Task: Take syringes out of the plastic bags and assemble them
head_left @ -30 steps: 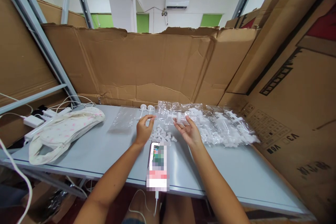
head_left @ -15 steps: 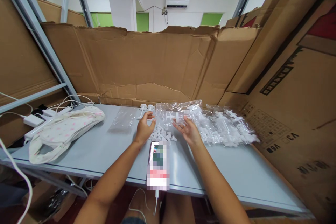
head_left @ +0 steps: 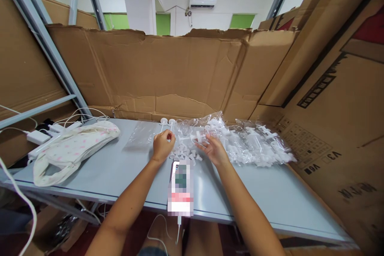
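My right hand (head_left: 213, 149) holds a clear plastic cylinder (head_left: 207, 135) with a white end and printed marks, thumb on top and fingers below. My left hand (head_left: 163, 144) is to its left, fingertips pinched together; what they hold, if anything, is too small to make out. Small white plastic pieces (head_left: 183, 153) lie in a pile between the hands. Behind my left hand are two white parts with round ends (head_left: 163, 121). Clear bags of white parts (head_left: 258, 144) lie to the right of my right hand.
A phone (head_left: 180, 188) with a cable stands at the table's (head_left: 135, 176) front edge. Flat clear bags (head_left: 139, 136) lie left of my left hand. Farther left are a white cloth bag (head_left: 75, 152) and power strips with cables. Cardboard (head_left: 180, 72) walls the back and right.
My left hand's fingers have closed into a pinch, and it has moved slightly left and down. The cylinder in my right hand has shifted and tilted a little. The clear bag behind it has changed shape.
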